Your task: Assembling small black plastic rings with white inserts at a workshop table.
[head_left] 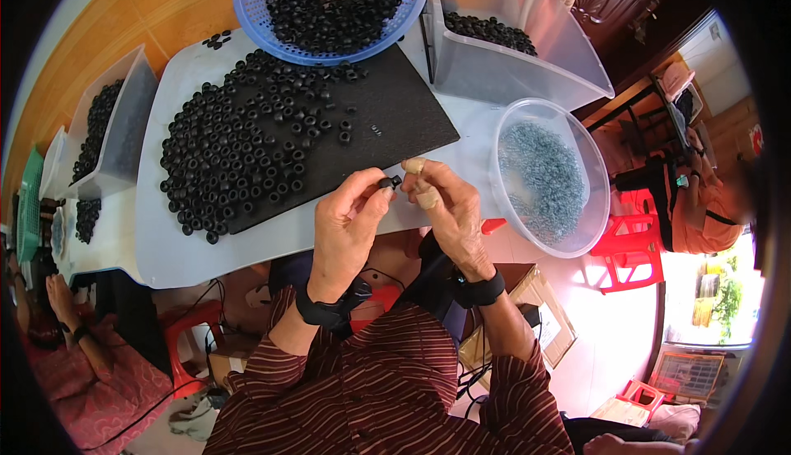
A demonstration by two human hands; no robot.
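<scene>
Across the pale surface (475, 130) sprawled a dark mat (404, 109), black rings (235, 142) piled partly over it! By its near edge hung the right hand (453, 214), fingers' hold impossible to tell, beside the left hand (350, 226), fingers pinching one small piece (386, 182).

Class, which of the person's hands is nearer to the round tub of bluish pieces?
Right. The right hand is left of the round tub, not touching it; the left hand is farther left, beyond the right hand.

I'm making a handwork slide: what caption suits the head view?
Left hand holding a small black part, right hand close by, near a loose pile of black rings.
</scene>
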